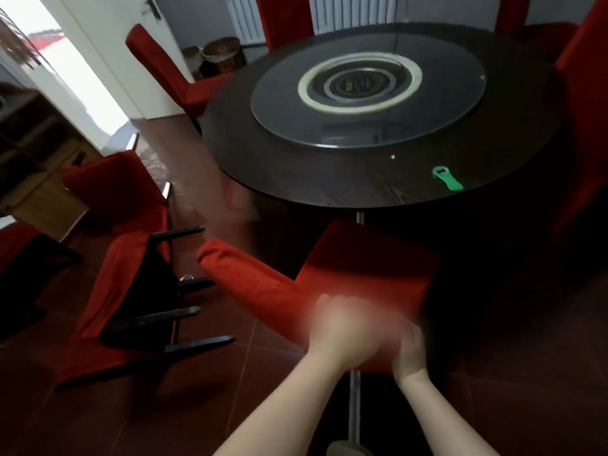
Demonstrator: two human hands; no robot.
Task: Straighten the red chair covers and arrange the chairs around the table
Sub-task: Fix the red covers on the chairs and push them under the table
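A chair in a red cover (368, 258) stands just in front of me at the near edge of the round dark table (296, 172), its backrest (246, 281) pointing left. Both my hands are at the near edge of its seat and are blurred by motion. My left hand (345, 327) is curled on the red cover there, and my right hand (408, 350) grips the fabric beside it. To the left, another red-covered chair (138, 297) lies tipped over on the floor with its black legs pointing right and its cover rucked up.
More red-covered chairs stand at the table's far left (158, 70), far side (283, 18) and right (585, 93); another (115, 185) stands left of the tipped one. A glass turntable (368, 90) and a green bottle opener (447, 179) are on the table. Wooden furniture (39, 179) is at left.
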